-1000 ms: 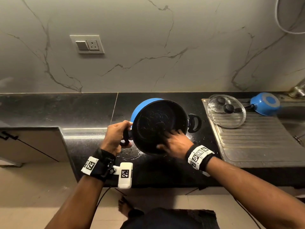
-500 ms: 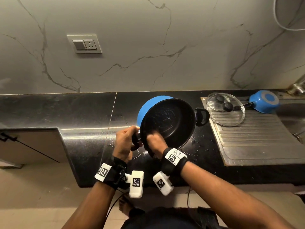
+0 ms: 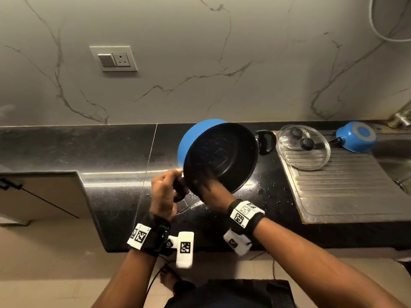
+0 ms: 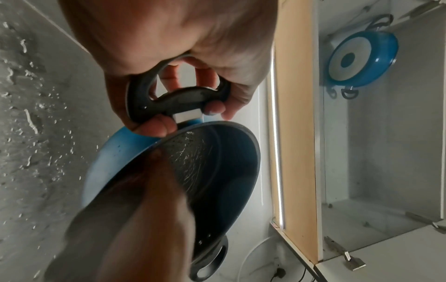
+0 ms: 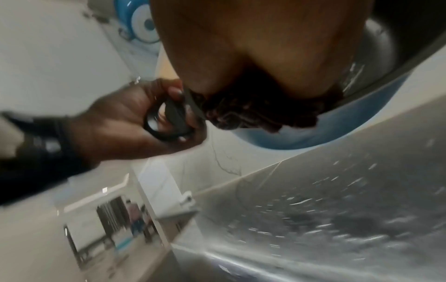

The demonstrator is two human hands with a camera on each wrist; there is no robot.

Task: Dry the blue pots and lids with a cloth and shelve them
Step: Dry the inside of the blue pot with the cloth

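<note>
A blue pot (image 3: 220,156) with a black inside is held tilted above the black counter (image 3: 111,152), its mouth facing me. My left hand (image 3: 164,194) grips its near black loop handle (image 4: 178,101), fingers curled through the loop. My right hand (image 3: 211,190) is at the pot's lower rim beside that handle and holds a dark crumpled cloth (image 5: 260,112) against the rim; its fingertips are hidden. A glass lid (image 3: 304,147) and a small blue pan (image 3: 355,136) lie on the steel drainboard (image 3: 344,192).
Water drops spot the counter under the pot. A second blue pot (image 4: 362,59) sits in the open white cupboard (image 4: 386,152) overhead. A switch plate (image 3: 113,58) is on the marble wall. The tap (image 3: 400,116) is at the far right.
The pot has shifted up and to the right. My right hand has slid from the right of the pot's inside to the lower left rim next to the held handle.
</note>
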